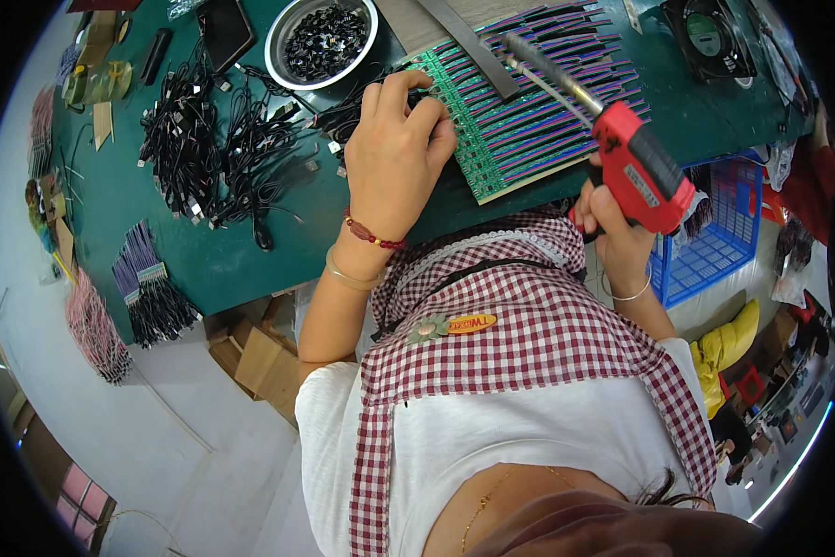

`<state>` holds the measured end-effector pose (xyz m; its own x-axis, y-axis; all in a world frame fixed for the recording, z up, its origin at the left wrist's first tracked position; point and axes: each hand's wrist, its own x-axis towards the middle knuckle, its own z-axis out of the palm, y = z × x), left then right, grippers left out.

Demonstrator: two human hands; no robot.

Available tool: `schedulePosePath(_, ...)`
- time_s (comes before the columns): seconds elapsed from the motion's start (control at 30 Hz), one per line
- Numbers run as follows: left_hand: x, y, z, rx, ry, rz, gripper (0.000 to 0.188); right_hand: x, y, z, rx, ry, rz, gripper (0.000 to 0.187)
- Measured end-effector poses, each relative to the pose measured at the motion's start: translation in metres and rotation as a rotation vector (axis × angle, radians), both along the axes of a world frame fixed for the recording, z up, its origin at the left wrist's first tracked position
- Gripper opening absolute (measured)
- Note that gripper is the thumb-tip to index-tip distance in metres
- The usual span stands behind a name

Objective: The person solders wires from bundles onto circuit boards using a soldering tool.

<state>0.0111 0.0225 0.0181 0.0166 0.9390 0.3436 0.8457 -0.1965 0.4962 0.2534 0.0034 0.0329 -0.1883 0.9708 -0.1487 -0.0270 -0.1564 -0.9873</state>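
A green circuit board panel (478, 158) lies on the table, with rows of black, purple and pink wires across it. My left hand (394, 153) is at its left edge, fingertips bent into a pinch by the small boards; what lies between them is hidden. Black cables show just behind that hand. In my right hand (617, 227) is a red soldering gun (636, 172) with a black grip panel. Its metal nozzle points up and left over the wires, close to a grey metal bar (469, 42) lying across the panel.
Bundles of black USB cables (190, 139) lie left on the green table (204, 255). A metal bowl (271, 56) holds small black parts. Behind are a phone (225, 32) and a fan (710, 37). A blue crate (715, 251) stands below the table's right side.
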Motion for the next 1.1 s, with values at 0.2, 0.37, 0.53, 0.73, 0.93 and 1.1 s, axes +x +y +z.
schedulePosePath(0.2,0.002,0.004,-0.002,0.009,0.066,0.004,0.008,0.035,-0.030,-0.036,0.105,-0.209,0.159,0.032)
schedulePosePath(0.37,0.002,0.004,-0.001,-0.006,0.076,-0.005,0.008,0.043,-0.036,-0.039,-0.039,-0.120,0.153,0.023)
schedulePosePath(0.53,0.002,0.004,0.002,-0.044,0.090,-0.012,0.008,0.041,-0.028,-0.038,0.118,-0.301,0.263,0.020)
schedulePosePath(0.73,0.001,0.005,0.002,-0.053,0.109,-0.009,0.007,0.035,-0.026,-0.031,0.187,-0.278,0.206,0.021)
schedulePosePath(0.93,0.002,0.006,0.002,-0.060,0.103,-0.015,0.007,0.045,-0.032,-0.036,0.085,-0.231,0.200,0.035)
schedulePosePath(1.1,0.003,0.006,0.003,-0.069,0.110,-0.007,0.007,0.047,-0.033,-0.039,0.170,-0.259,0.255,0.033)
